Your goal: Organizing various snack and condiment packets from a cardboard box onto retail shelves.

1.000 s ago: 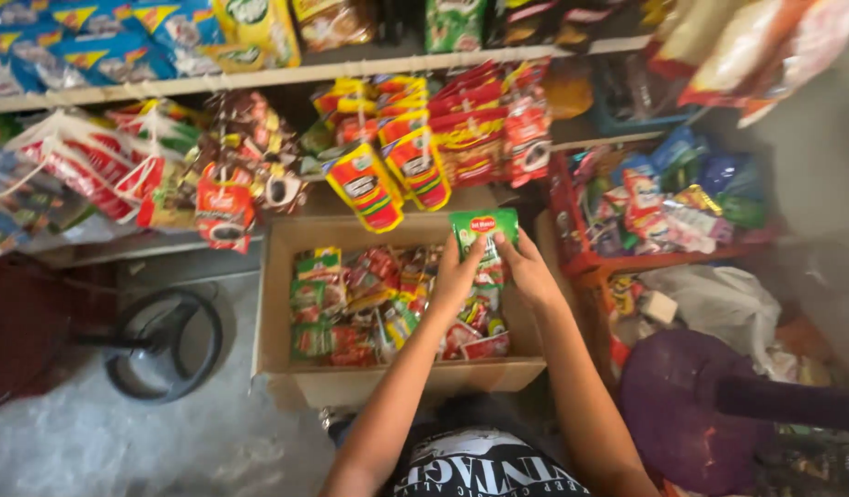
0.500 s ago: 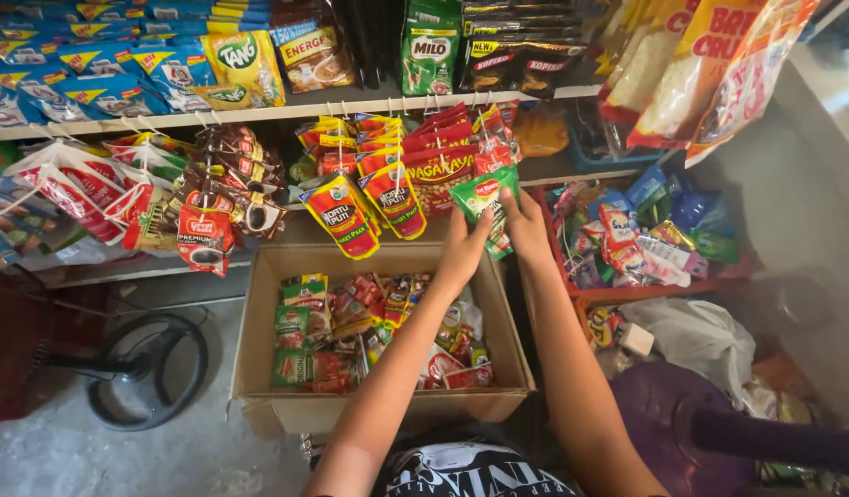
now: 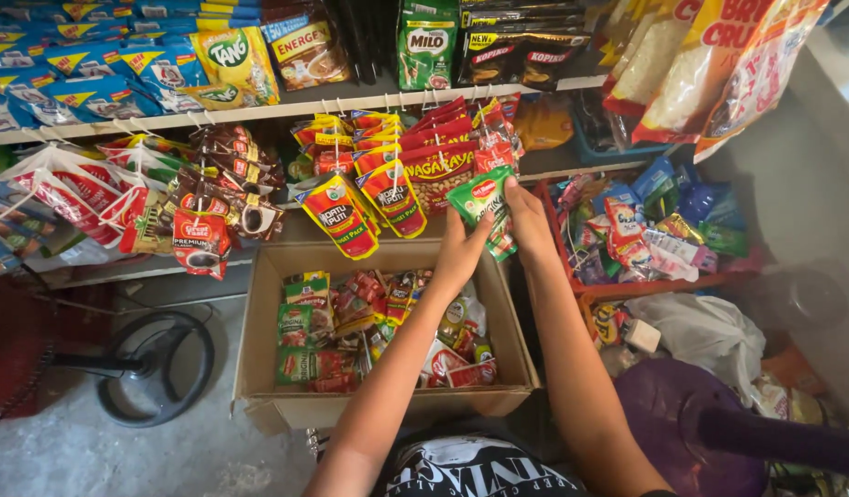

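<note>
I had lifted the green pouch (image 3: 481, 201) out of the cardboard box (image 3: 259, 313), gripping it in my left hand (image 3: 461, 253) and right hand (image 3: 526, 225) beside the hanging red packets (image 3: 443, 170).

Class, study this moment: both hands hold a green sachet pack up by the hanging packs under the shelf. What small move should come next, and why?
Probably lift the green sachet pack a little higher toward the shelf edge. The left hand and right hand hold it just below the hanging red packs, above the open cardboard box.
</note>
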